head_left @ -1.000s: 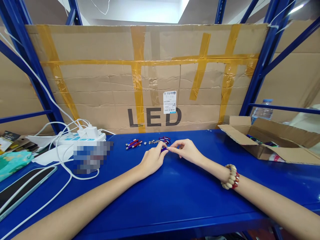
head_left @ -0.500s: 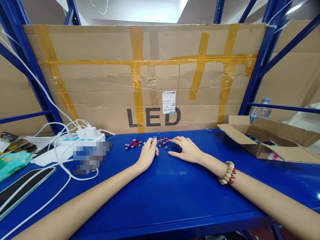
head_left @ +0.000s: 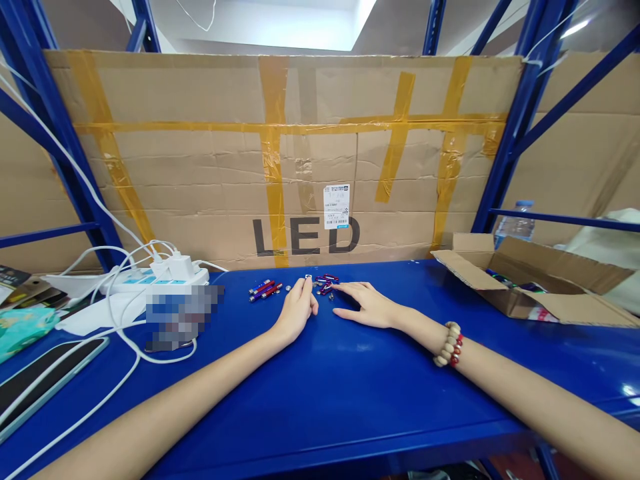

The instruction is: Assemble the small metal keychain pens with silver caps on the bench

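Observation:
My left hand (head_left: 296, 310) is closed, fingers pressed together. A small silver piece (head_left: 309, 277) pokes out at its fingertips; the rest of it is hidden by the hand. My right hand (head_left: 369, 304) is open, thumb and fingers apart. Its index fingertip reaches the right edge of a small pile of shiny red and purple tubes (head_left: 327, 279); whether it touches them I cannot tell. Small silver bits (head_left: 331, 297) lie by that pile. Left of my left hand is another group of slim red and blue tubes (head_left: 265, 291) with silver ends.
On the blue tabletop (head_left: 320, 400), a white power strip (head_left: 133, 280) with tangled cables and a phone (head_left: 45, 377) lie at left. An open cardboard box (head_left: 530, 283) is at right. Behind stands a large taped cardboard sheet (head_left: 215, 193) between blue rack posts.
My right hand has moved slightly left, its index fingertip now closer to the pile of tubes. My left hand stays about where it was. The view has shifted a little.

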Demonstrator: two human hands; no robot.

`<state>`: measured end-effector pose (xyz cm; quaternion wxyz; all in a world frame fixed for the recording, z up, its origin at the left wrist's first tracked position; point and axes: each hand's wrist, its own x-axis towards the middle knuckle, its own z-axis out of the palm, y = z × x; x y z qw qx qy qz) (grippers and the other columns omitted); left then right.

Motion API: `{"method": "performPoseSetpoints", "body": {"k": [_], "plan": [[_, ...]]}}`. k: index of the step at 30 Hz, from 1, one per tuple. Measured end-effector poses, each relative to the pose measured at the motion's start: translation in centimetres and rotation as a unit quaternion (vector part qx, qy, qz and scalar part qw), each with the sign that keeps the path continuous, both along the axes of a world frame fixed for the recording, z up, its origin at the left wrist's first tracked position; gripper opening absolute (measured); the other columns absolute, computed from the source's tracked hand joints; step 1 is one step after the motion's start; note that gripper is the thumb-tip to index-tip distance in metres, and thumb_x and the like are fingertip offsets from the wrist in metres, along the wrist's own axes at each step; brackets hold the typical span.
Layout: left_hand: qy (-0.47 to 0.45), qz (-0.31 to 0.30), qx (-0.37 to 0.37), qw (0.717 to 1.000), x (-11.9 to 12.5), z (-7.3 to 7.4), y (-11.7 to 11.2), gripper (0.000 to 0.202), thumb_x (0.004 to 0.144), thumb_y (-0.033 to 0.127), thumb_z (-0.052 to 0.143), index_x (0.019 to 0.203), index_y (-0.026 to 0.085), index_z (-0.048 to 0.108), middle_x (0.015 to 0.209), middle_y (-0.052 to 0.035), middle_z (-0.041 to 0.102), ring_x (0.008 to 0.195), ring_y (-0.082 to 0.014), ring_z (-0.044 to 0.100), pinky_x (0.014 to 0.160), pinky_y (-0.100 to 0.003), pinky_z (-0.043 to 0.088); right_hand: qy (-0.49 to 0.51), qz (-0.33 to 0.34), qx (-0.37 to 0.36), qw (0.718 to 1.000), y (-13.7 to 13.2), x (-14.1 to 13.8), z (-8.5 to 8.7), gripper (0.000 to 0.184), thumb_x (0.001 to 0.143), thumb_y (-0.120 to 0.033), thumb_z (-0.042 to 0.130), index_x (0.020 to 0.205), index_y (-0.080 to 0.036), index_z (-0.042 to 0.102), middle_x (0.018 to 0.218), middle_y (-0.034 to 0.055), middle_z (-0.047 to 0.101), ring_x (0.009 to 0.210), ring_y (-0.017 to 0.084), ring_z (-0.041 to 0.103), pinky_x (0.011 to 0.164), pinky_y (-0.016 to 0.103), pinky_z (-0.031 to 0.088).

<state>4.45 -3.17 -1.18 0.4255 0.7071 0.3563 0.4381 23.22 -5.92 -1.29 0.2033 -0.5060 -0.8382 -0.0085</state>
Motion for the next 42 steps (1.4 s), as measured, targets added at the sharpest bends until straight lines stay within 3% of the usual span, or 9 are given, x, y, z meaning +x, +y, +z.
{"method": "performPoseSetpoints", "body": {"k": [7,20,33,42], "plan": [[-0.004,-0.006,-0.003,1.000,0.01,-0.05,0.00,0.035,0.085,0.050,0.027,0.070,0.019,0.036,0.045,0.0061,0.047,0.039,-0.0075,0.037,0.044,-0.020,0.030,-0.002,-0.029,0.066,0.997,-0.29,-0.35,0.65,0.031,0.083,-0.035,0.050,0.111,-0.022,0.053,0.102,0.0047,0.062,0.097,0.020,0.054,0.085,0.036,0.035],[0.004,-0.019,-0.007,1.000,-0.03,-0.10,0.08,0.035,0.085,0.051,0.026,0.070,0.020,0.034,0.046,0.0058,0.048,0.039,-0.0077,0.036,0.044,-0.020,0.031,-0.004,-0.106,0.051,0.993,0.02,0.08,0.63,0.024,0.077,-0.024,0.054,0.100,-0.023,0.060,0.083,-0.0003,0.065,0.081,0.017,0.058,0.069,0.029,0.041],[0.009,-0.014,-0.010,1.000,-0.05,-0.17,0.20,0.038,0.086,0.053,0.021,0.072,0.020,0.035,0.045,0.0055,0.047,0.039,-0.0081,0.037,0.043,-0.020,0.030,0.068,-0.111,0.011,0.991,0.05,0.21,0.47,0.029,0.069,-0.015,0.053,0.096,-0.025,0.059,0.079,-0.0039,0.065,0.070,0.013,0.058,0.058,0.022,0.041],[0.058,-0.023,0.031,0.998,-0.08,0.18,-0.45,0.027,0.083,0.047,0.036,0.076,0.021,0.031,0.049,0.0080,0.046,0.046,-0.0090,0.042,0.053,-0.022,0.034,0.047,-0.089,0.025,0.995,0.17,0.32,-0.01,0.032,0.073,-0.011,0.047,0.100,-0.023,0.058,0.092,0.0017,0.060,0.080,0.015,0.056,0.069,0.026,0.045]]}}
